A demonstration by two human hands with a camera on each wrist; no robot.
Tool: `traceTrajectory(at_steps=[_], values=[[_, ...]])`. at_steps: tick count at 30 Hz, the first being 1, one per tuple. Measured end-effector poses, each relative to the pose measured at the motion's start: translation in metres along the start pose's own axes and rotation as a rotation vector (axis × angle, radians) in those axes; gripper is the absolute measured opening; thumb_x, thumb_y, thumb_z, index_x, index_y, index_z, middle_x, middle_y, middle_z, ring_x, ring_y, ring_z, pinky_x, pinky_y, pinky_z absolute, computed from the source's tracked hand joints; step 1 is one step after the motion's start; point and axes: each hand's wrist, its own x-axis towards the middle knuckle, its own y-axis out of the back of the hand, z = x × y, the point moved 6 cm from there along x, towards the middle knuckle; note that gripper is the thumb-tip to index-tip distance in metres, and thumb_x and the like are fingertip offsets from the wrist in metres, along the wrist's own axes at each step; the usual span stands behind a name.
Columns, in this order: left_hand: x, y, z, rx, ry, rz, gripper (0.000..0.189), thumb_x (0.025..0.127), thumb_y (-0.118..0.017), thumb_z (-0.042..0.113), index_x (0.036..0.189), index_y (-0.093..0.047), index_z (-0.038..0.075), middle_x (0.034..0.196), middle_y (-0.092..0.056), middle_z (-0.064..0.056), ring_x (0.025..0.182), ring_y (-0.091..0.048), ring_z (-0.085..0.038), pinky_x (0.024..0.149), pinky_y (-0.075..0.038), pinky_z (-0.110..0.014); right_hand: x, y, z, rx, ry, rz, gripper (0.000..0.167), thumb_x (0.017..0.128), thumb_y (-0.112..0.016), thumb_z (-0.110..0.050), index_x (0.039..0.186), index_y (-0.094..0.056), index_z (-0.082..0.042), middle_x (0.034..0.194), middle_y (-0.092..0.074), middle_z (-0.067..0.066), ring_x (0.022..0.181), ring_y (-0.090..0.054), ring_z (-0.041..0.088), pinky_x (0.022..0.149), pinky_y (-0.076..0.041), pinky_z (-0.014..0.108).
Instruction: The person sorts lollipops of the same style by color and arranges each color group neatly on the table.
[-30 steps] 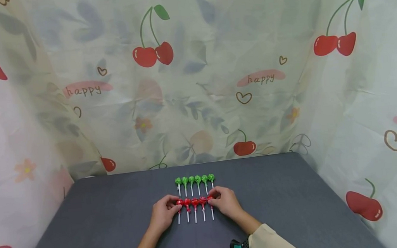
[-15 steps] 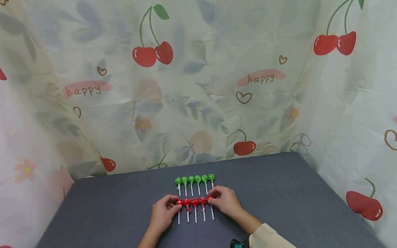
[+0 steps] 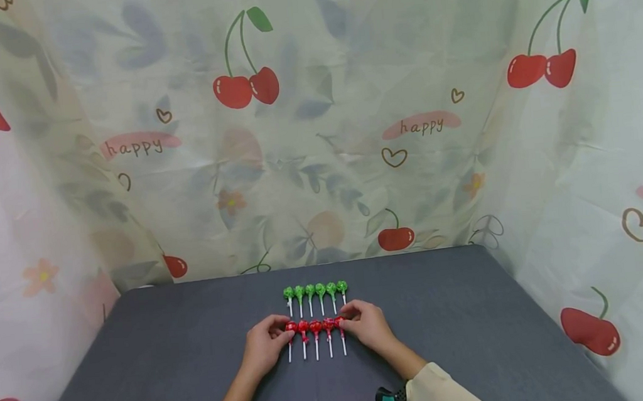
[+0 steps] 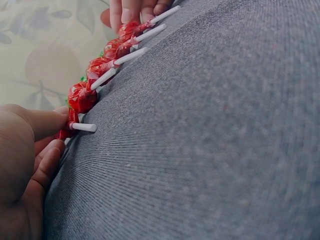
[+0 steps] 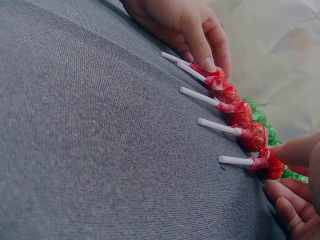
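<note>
Several red-wrapped lollipops [image 3: 316, 328] lie side by side in a row on the grey cloth, white sticks toward the person. At the row's left end my left hand [image 3: 265, 344] pinches the head of the outermost red lollipop [image 4: 67, 131] between thumb and fingers. The outermost red lollipop [image 5: 272, 167] on the right is pinched the same way by my right hand [image 3: 367, 326], whose fingers partly cover its head. Between the hands, the middle red lollipops [image 5: 242, 111] lie close together, untouched.
Behind the red row lies a matching row of green lollipops [image 3: 310, 291], sticks also toward the person. The grey-covered table [image 3: 169, 357] meets a cherry-printed curtain [image 3: 320, 182] at the back and both sides. A dark band [image 3: 390, 398] sits on the right wrist.
Both hands stay at the ends of the red row. The lollipops show no visible movement; only the right forearm and the camera view shift very slightly.
</note>
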Motion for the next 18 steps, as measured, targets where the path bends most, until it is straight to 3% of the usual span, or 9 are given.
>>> traceTrajectory(at_steps=[12, 18], values=[[-0.0006, 0.0004, 0.0013, -0.008, 0.003, 0.001, 0.023, 0.082, -0.079, 0.011, 0.104, -0.072, 0.009, 0.075, -0.059, 0.002, 0.066, -0.052, -0.014, 0.055, -0.043, -0.026, -0.0001, 0.0022, 0.0048, 0.019, -0.01, -0.001, 0.019, 0.081, -0.079, -0.011, 0.098, -0.071, -0.007, 0.083, -0.067, -0.001, 0.07, -0.06, 0.01, 0.062, -0.049, 0.026], [-0.0002, 0.0012, 0.0005, 0.014, -0.028, 0.037, 0.022, 0.08, -0.081, 0.01, 0.101, -0.073, 0.011, 0.082, -0.06, 0.001, 0.071, -0.054, -0.012, 0.06, -0.045, -0.026, -0.0009, 0.0026, 0.0055, 0.021, -0.002, -0.001, 0.019, 0.081, -0.079, -0.01, 0.098, -0.071, -0.006, 0.084, -0.067, -0.001, 0.07, -0.06, 0.01, 0.062, -0.05, 0.027]])
